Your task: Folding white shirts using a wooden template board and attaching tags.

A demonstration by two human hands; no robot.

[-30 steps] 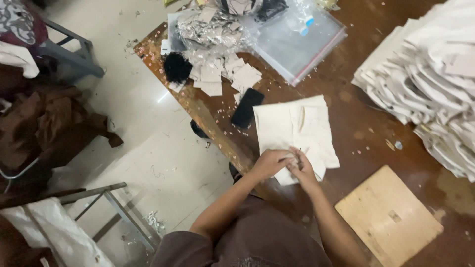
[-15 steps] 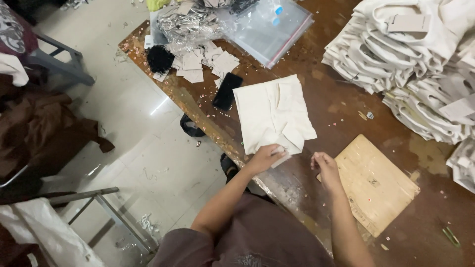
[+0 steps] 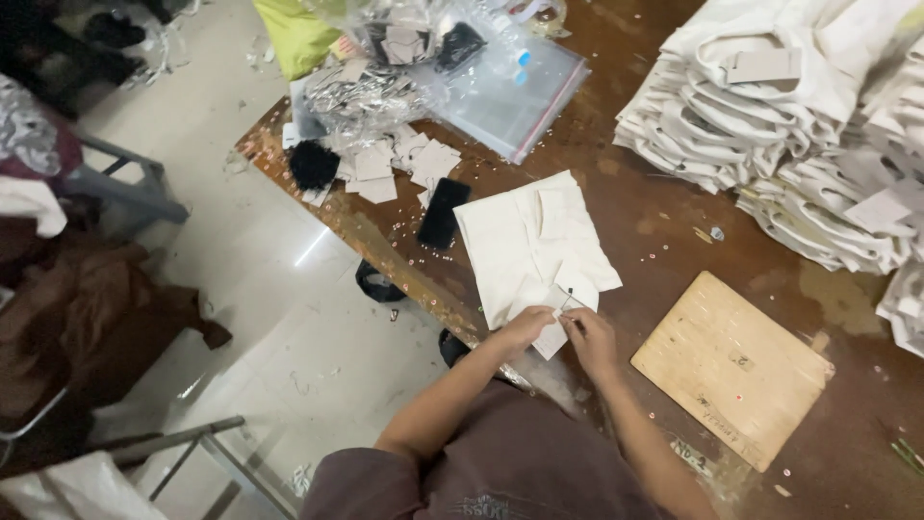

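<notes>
Cream folded garment (image 3: 527,246) on my counter (image 3: 664,217); both hands, left (image 3: 525,328) and right (image 3: 589,339), pinch its paper tag (image 3: 556,327), next needs steady fingers

Cream folded garment (image 3: 525,241), black phone (image 3: 442,214), pale tan wooden board (image 3: 731,366), brown table (image 3: 654,207).

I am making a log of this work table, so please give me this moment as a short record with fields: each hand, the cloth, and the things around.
left hand: pinches the near edge of the folded cream garment
right hand: at the same edge, fingers on a small pale tag
garment: flat on the brown table
right of hands: wooden board
beyond the garment: black phone, paper tags, clear plastic bags
far right: stacks of folded cream garments
</notes>
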